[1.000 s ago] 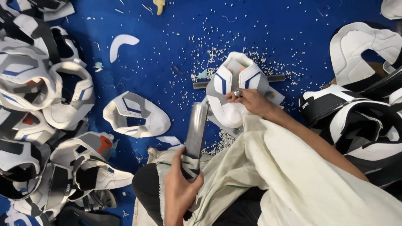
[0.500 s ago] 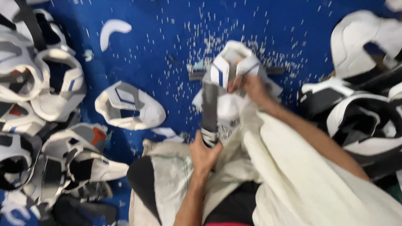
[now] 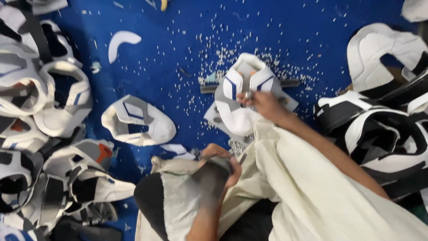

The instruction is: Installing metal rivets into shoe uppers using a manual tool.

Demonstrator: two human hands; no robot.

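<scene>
Shoe upper: a white upper [image 3: 243,96] with blue stripes and grey panels lies on the blue surface [image 3: 178,49], just above the middle of the view.
Long axis: it runs roughly up and down the view; the split collar end with the two blue-striped flaps points away from the person, the rounded toe end points toward them.
Right hand: the right hand [image 3: 263,103] rests on the upper's middle, fingertips pinched on a small metal piece [image 3: 248,95] against it.
Left hand: the left hand [image 3: 221,163] is clenched around a grey tool handle [image 3: 209,178], blurred, low over the lap and well apart from the upper.
Under the upper: a dark flat bar [image 3: 214,88] and a pale board [image 3: 214,119] touch it.
Around it: small white chips [image 3: 209,58] are strewn over the surface.
Lap: cream cloth [image 3: 321,196] covers the legs.
Left: a lone white upper [image 3: 138,120], then a heap of uppers [image 3: 40,111].
Right: a black and white pile of uppers [image 3: 383,129].
</scene>
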